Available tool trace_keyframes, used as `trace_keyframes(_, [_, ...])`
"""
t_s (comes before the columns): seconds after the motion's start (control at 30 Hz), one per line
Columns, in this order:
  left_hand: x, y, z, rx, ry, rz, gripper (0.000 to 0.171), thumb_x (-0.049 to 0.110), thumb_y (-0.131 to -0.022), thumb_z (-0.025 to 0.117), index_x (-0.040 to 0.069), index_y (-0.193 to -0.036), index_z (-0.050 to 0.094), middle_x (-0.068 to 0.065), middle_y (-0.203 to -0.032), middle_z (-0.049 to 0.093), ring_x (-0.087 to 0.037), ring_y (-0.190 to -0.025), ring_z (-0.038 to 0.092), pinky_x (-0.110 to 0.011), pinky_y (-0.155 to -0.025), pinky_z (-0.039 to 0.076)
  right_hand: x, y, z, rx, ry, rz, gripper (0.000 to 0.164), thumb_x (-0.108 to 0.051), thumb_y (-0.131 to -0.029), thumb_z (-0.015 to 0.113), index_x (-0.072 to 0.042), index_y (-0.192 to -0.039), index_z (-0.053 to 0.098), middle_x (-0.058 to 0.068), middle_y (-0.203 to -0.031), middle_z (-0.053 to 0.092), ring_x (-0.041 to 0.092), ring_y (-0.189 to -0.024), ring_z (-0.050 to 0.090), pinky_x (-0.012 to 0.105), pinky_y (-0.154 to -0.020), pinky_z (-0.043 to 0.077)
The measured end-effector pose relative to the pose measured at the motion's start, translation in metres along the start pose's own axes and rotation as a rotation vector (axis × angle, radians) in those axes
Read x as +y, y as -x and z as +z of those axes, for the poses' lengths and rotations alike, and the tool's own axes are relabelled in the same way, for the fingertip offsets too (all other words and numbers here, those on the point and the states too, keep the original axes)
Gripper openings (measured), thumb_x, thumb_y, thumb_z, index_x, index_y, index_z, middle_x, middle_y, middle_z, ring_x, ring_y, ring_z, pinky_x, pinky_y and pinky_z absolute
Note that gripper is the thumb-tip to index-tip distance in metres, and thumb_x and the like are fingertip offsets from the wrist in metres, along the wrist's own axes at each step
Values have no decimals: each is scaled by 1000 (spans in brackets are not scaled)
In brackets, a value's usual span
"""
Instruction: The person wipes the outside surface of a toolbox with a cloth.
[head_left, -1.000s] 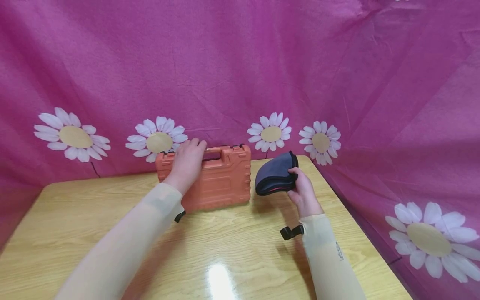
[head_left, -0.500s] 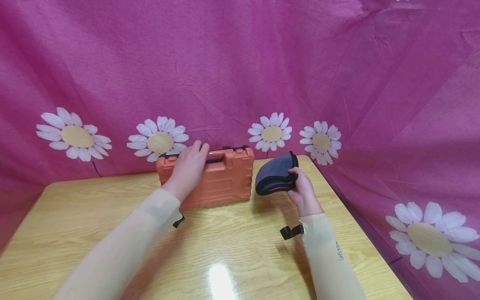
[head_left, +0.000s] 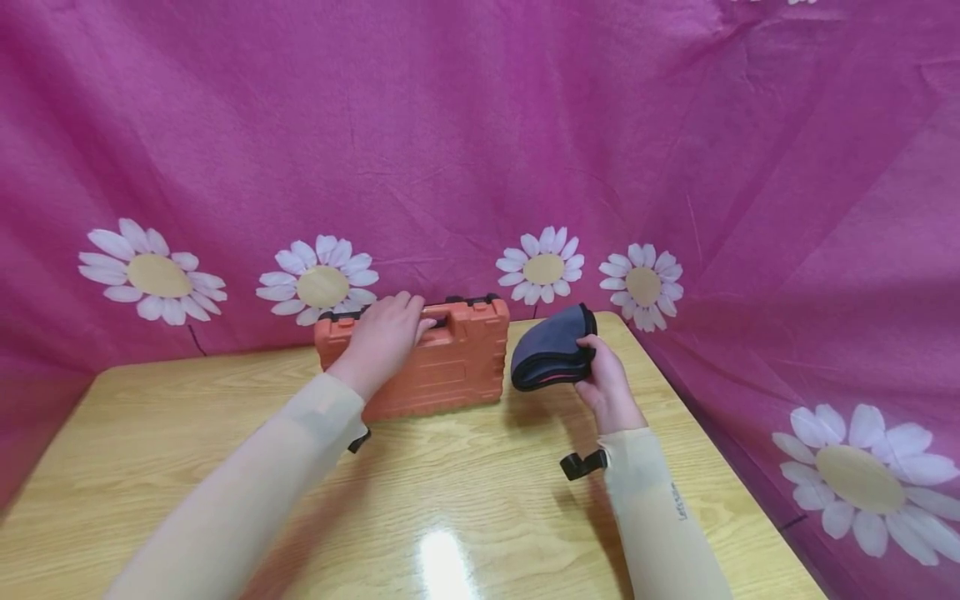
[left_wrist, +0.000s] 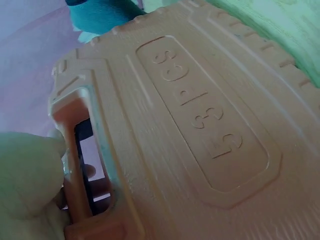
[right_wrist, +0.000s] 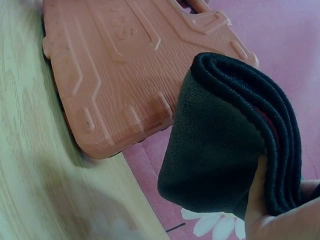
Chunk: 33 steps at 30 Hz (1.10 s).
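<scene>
Two bare hands at a table (head_left: 487, 475), as my remote views give them. The left hand (head_left: 386, 333) grips the case (head_left: 450, 371) from above: its fingers are curled round the handle (left_wrist: 75, 185), and from the left wrist I see fingertips through the gap behind the bar. The orange case hangs below these fingers, upright at the table; whether its lower edge bears on the wood I cannot tell. Black latches (head_left: 474, 298) sit along its top, to the right of the same fingers. On the face below them I read the raised lettering (left_wrist: 200, 110) "53 PCS", framed by a moulded panel; from the right wrist only its last part shows.

The right hand (head_left: 609, 387) pinches the cloth (head_left: 551, 342), thumb on one side and fingers on the other. The cloth, folded in layers, is grey with black edging and a thin reddish line between the folds. It extends leftward from these fingers, above the table, near the end of the case.

Behind the right fingers, on the right sleeve (head_left: 663, 533), I find small dark print (head_left: 679, 502), too small to read surely. Beyond the fingers of both hands hangs the pink curtain (head_left: 450, 150), printed with white daisies.
</scene>
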<state>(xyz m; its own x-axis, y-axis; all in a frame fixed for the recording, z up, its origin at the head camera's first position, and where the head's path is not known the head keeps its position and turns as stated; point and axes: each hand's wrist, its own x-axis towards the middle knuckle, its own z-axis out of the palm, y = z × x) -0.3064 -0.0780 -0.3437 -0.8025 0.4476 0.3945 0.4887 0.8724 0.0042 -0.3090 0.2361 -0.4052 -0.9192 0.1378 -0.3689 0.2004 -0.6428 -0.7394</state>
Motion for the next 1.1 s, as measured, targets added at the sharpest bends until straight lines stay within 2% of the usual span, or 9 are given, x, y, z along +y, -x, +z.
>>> trace_keyframes(0.2, [2,-12,2,-70,-12,-32,28,27,-101,44,2,-96,54,-15,-87,63,-34,-82,59,-51,-76,54,-1,-1,-1,0,4,-10,48,-14,-95,48,-9,-141,35,1,-109,53,9,-88,58,17,-68,56])
trace_keyframes(0.33, [2,-17,3,-120,-13,-43,27,26,-101,43,1,-99,54,-16,-90,64,-34,-85,59,-52,-79,53,-1,-1,-1,-2,5,-13,51,-14,-96,47,-9,-144,32,1,-115,50,9,-91,57,17,-68,56])
trace_keyframes(0.43, [1,-17,4,-128,-2,-50,27,27,-101,43,2,-99,54,-16,-89,64,-35,-85,59,-52,-80,53,-2,-1,-2,-4,5,-7,54,-14,-95,48,-10,-146,30,1,-120,49,9,-96,56,18,-67,56])
trace_keyframes(0.53, [0,-15,7,-111,2,-63,25,26,-100,45,3,-99,53,-16,-89,64,-34,-86,59,-52,-80,52,-2,-1,-3,-3,5,-2,55,-14,-95,48,-11,-147,29,1,-121,49,10,-98,55,18,-68,57])
trace_keyframes(0.63, [-1,-13,10,-65,3,-65,23,25,-100,47,3,-97,53,-16,-90,63,-35,-87,59,-52,-78,51,-2,-2,-4,-12,-16,-17,52,-13,-96,46,-9,-145,30,0,-117,49,9,-95,55,18,-68,56])
trace_keyframes(0.83, [-4,-6,13,7,-15,-34,21,24,-98,50,4,-96,53,-15,-89,62,-34,-86,58,-51,-77,51,-5,-3,-5,-38,-77,-37,47,-11,-96,43,-7,-141,31,0,-114,50,8,-91,57,17,-69,56])
trace_keyframes(1.1, [3,13,17,71,-27,-26,21,25,-96,54,4,-98,52,-12,-85,59,-31,-82,55,-46,-73,51,-3,-3,-5,-10,-37,-19,51,-13,-97,44,-9,-146,29,1,-123,48,9,-98,55,17,-68,56])
